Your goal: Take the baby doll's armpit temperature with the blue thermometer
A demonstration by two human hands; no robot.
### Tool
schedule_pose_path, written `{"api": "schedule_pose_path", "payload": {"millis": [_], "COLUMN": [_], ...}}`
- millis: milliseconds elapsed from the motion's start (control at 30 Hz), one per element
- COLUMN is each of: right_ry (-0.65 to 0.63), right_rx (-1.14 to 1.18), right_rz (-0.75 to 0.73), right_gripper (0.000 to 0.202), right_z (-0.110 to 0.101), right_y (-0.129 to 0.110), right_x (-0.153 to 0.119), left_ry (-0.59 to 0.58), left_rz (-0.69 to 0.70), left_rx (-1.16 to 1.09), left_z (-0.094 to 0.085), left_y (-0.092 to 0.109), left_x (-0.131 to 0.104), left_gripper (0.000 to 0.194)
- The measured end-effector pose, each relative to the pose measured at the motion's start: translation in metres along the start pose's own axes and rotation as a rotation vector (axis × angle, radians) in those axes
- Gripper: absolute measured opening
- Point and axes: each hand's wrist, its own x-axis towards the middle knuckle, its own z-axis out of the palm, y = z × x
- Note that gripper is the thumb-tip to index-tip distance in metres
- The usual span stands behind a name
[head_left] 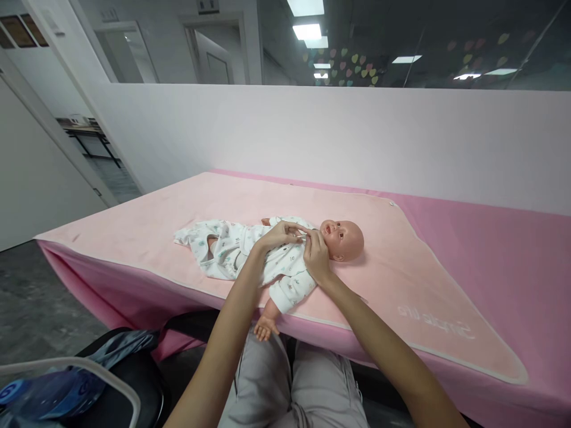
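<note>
A bald baby doll (345, 239) lies on its back on a pale pink mat (147, 220), its head toward the right. It wears a white patterned outfit (227, 244), and one bare doll hand hangs at the mat's front edge. Over the doll's upper chest, just below its chin, my left hand (283, 233) and my right hand (316, 252) meet with fingers bent. Between the fingertips shows a small white strip, perhaps a tie of the outfit; it is too small to tell which hand grips it.
Bright pink cloth (491, 249) covers the table under the mat. A white wall (312, 131) with a window rises behind it. At the lower left stands a black chair (129, 380) with a blue-labelled plastic bottle (53, 392) and dark fabric.
</note>
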Motion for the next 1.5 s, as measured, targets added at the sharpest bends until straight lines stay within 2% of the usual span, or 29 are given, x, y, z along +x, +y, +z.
{"api": "schedule_pose_path", "payload": {"millis": [167,433,800,1067,1300,1500], "right_ry": [0.007,-0.011,-0.042,-0.023,-0.045,-0.001], "right_rx": [0.036,0.083,0.027,0.096,0.067,0.126], "right_rz": [0.006,-0.002,-0.015,0.041,0.041,0.135], "right_gripper": [0.025,0.024,0.026,0.023,0.024,0.018], "right_z": [0.0002,-0.0036,-0.0002,-0.0016,-0.0004,0.0014], "right_y": [0.0016,-0.0014,0.0029,0.0001,0.001,0.0008], "right_x": [0.0001,0.0,-0.0013,0.0001,0.0,0.0002], "left_ry": [-0.016,0.012,0.002,0.014,-0.002,0.016], "left_rz": [0.042,0.01,0.006,-0.004,-0.002,-0.006], "left_rx": [-0.002,0.037,0.084,0.143,0.126,0.102], "left_z": [-0.0003,0.0008,-0.0013,0.0007,0.002,0.0026], "left_y": [-0.0015,-0.0004,-0.0014,0.0031,0.0068,0.0067], "left_x": [0.0014,0.0015,0.0022,0.0007,-0.0005,-0.0012], "left_gripper": [0.041,0.034,0.035,0.035,0.032,0.034]}}
